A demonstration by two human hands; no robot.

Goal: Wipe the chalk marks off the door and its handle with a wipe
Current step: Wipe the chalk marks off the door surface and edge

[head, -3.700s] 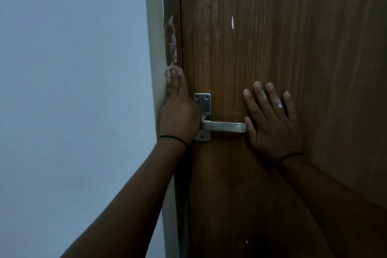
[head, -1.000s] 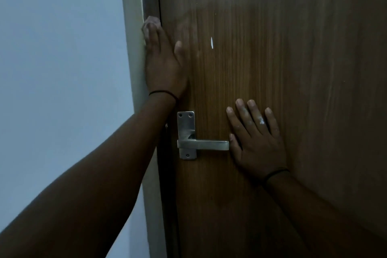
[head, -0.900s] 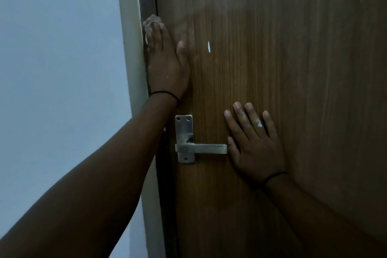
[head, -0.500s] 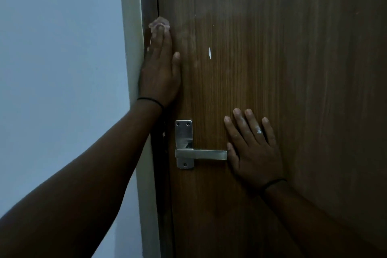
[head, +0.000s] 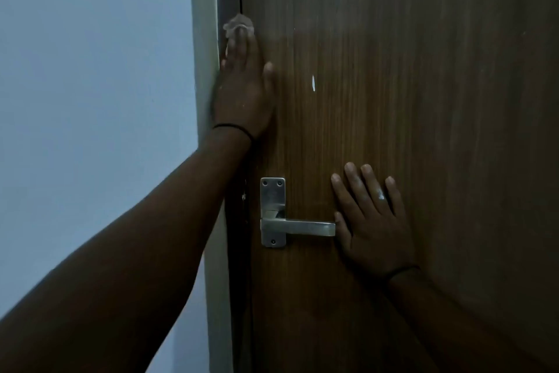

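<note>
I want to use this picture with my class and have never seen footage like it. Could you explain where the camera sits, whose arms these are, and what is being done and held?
There is no machine here: a person wears one wide-angle camera on the head, so you look forward and down along their own arms. In front is a brown wooden door with a metal handle. The left hand presses a crumpled pale wipe under its fingertips against the door's edge by the frame. The right hand lies flat and open on the door, just beside the tip of the handle, holding nothing. A small white mark shows on the wood above the handle.
</note>
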